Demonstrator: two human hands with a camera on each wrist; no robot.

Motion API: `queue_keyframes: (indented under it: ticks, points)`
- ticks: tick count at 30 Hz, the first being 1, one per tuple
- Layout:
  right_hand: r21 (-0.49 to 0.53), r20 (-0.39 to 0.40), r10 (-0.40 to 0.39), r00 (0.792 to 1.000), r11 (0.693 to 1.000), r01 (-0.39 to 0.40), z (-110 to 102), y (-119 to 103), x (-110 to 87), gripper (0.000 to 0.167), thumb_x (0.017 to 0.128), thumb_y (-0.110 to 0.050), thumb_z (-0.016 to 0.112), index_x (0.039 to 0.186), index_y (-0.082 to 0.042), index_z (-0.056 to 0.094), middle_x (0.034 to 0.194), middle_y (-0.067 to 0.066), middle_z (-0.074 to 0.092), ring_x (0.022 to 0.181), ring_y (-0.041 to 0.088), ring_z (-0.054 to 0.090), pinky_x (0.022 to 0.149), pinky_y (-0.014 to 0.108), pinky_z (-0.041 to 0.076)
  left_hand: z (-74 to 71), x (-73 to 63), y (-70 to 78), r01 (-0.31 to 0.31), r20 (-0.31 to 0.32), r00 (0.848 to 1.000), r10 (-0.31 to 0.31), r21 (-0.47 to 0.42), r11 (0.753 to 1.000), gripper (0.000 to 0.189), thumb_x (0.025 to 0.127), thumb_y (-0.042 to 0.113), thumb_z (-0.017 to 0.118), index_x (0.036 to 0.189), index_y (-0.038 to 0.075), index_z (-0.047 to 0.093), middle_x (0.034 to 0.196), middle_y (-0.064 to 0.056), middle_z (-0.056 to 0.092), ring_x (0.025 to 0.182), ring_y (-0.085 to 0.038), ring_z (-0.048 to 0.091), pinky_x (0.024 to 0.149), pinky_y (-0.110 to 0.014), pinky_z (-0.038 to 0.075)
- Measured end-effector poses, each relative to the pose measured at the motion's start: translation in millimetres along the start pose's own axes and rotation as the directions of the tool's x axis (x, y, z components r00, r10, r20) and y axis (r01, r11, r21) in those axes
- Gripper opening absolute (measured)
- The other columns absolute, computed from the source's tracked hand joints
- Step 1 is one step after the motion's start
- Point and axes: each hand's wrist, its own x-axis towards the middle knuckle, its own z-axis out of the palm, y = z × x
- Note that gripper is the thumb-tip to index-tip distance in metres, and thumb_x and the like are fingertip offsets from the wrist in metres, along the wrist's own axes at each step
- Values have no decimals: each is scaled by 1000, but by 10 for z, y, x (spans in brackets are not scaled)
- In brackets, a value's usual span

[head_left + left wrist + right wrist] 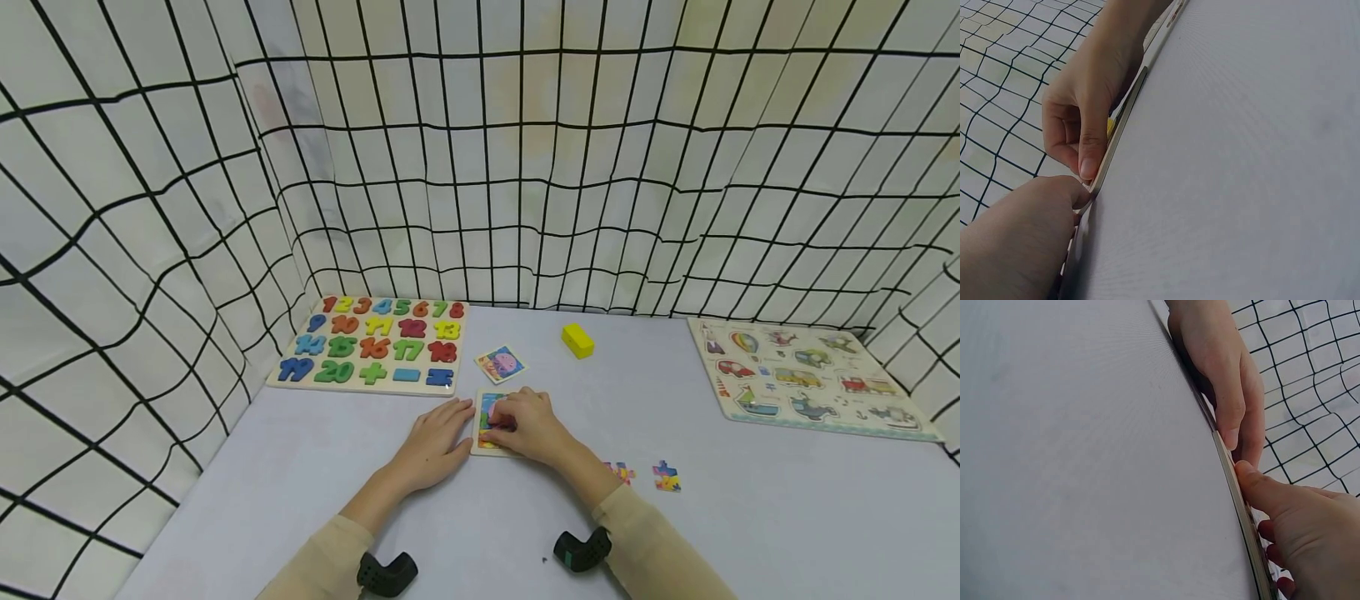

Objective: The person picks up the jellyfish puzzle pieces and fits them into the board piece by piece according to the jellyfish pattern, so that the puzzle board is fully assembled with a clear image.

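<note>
A small jigsaw puzzle board point(484, 446) with a colourful picture lies flat in front of the person. My left hand point(435, 443) rests on the table at its left edge, fingers extended, fingertips and thumb right at the rim. Over the board, my right hand point(531, 427) bends its thumb and fingers down around a puzzle piece in the picture, largely hidden under them. In the left wrist view, the right thumb point(1092, 147) points down at the board's edge. Two loose puzzle pieces, one point(666, 476) fully visible and another point(622, 472) partly behind the right forearm, lie to the right.
Behind the board lie a square picture card point(501, 364) and a yellow block point(577, 341). A wooden number board point(386, 387) is at the back left, a vehicle picture board point(772, 423) at the back right. Black netting point(525, 175) lines the white walls.
</note>
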Motion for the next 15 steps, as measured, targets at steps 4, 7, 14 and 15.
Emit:
queue_keyframes:
  ticks: [4,7,14,15]
  points:
    - [13,-11,10,1000,1000,-10,-5,-5,3,22,75,-41,73,79,-21,63,71,-16,52,74,7,42,71,33,30,0,2,-1,7,5,1000,-7,6,1000,48,92,26,51,135,7,43,144,-6,36,135,-23,24,104,-47,22]
    - [8,-10,16,1000,1000,-16,-13,-11,6,24,74,-41,73,83,-20,64,71,-14,53,74,8,42,73,35,30,1,1,-3,12,5,1000,-12,7,1000,49,92,27,51,136,7,43,144,-6,36,135,-23,24,104,-47,22]
    - [-23,10,16,1000,1000,-16,-6,-6,8,24,75,-44,72,86,-22,72,81,-12,60,79,8,43,76,36,31,1,4,-4,11,-3,1000,-11,3,1000,49,92,28,52,135,8,44,143,-6,37,134,-24,25,104,-48,22]
    - [-25,10,11,1000,1000,-10,-2,-2,7,24,75,-44,72,86,-23,73,82,-12,60,79,8,43,76,36,31,-1,5,-1,11,-2,1000,-10,1,1000,48,92,28,52,135,8,44,143,-6,37,134,-24,25,104,-48,22]
